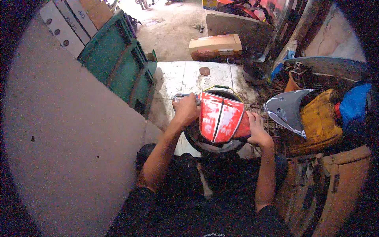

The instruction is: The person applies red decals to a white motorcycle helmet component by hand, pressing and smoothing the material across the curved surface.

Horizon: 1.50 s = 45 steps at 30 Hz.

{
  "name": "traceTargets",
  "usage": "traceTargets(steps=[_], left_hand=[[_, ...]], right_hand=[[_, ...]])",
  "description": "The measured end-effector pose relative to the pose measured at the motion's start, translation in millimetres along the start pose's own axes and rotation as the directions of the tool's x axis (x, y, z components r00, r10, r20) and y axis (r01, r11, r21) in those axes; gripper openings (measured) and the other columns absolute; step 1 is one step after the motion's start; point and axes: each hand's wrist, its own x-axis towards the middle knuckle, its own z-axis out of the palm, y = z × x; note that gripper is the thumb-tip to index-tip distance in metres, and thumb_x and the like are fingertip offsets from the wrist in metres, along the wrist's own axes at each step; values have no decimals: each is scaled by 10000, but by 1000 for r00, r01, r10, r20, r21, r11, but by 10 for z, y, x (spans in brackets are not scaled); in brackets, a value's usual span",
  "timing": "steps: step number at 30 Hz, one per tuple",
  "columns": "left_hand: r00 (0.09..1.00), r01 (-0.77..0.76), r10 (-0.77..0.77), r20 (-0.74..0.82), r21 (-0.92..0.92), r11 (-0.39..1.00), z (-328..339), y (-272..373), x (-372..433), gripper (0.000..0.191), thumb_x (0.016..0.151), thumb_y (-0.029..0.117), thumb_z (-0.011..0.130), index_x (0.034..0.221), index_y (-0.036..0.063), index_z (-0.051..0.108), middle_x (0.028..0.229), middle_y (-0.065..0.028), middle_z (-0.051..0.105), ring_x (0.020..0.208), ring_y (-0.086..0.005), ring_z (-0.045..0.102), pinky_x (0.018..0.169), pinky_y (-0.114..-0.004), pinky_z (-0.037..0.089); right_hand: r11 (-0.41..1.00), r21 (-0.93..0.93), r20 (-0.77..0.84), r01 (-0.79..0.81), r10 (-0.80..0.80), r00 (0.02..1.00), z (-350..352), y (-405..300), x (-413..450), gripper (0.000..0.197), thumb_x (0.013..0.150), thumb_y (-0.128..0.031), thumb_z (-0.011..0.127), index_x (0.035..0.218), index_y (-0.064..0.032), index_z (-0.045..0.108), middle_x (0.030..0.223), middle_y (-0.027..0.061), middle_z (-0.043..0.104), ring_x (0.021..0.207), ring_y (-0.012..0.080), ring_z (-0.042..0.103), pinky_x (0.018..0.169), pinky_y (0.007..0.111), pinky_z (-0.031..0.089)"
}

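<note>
A red moulded panel (222, 117) with worn white patches and dark lines across its face is tilted over a black bucket (204, 145). The bucket has a thin yellow-green handle with a dark grip (221, 87). At the panel's left edge, my left hand (187, 110) is closed, beside a shiny bluish-silver piece (181, 96); whether that piece belongs to the panel I cannot tell. My right hand (258, 129) grips the panel's right side, fingers over the red edge. The bucket's contents are mostly hidden under the panel.
Beneath the bucket is a dirty white tiled surface (171, 77) with a brown fragment (204, 71). To the right lie a grey pointed panel (282, 109) and a yellow plastic container (321, 118). Green crates (118, 65) stand left, by a wall (74, 127); a cardboard box (216, 44) sits ahead.
</note>
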Motion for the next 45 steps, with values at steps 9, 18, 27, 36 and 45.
traceTargets(steps=[9,18,27,36,45], left_hand=[[999,-28,29,-26,39,999,84,-151,65,389,801,344,597,1038,36,578,996,-212,601,994,-386,559,856,-591,362],[1000,26,-26,-6,51,998,-47,-102,-104,346,797,299,572,1056,71,583,1024,-206,604,1009,-361,558,846,-578,365],[980,40,-3,-199,178,983,-43,-81,-130,333,776,294,590,1034,84,600,1004,-190,591,992,-350,556,867,-536,370],[975,-84,104,-194,109,990,27,-161,-109,355,786,324,598,1037,74,586,1010,-197,589,999,-340,561,876,-533,360],[979,-12,4,-206,-36,999,73,-184,3,249,786,264,603,976,105,618,926,-143,632,928,-331,601,817,-561,375]], right_hand=[[994,-6,-102,107,-107,989,63,57,29,1107,463,-11,731,1405,-93,154,1333,209,243,1265,451,233,1075,498,250],[997,60,-68,40,-36,997,26,-33,-5,1096,476,-1,728,1406,-103,156,1334,210,234,1258,460,237,1074,501,254],[998,9,-98,69,-68,993,82,36,16,1095,489,5,726,1409,-111,143,1337,211,229,1252,468,240,1073,513,247],[999,31,-75,40,-37,996,74,-4,11,1086,484,-9,730,1401,-88,152,1323,218,254,1255,447,244,1072,499,253],[994,-35,-95,101,-104,990,47,-17,-3,1089,479,-18,734,1399,-87,155,1322,223,255,1259,450,231,1076,502,242]])
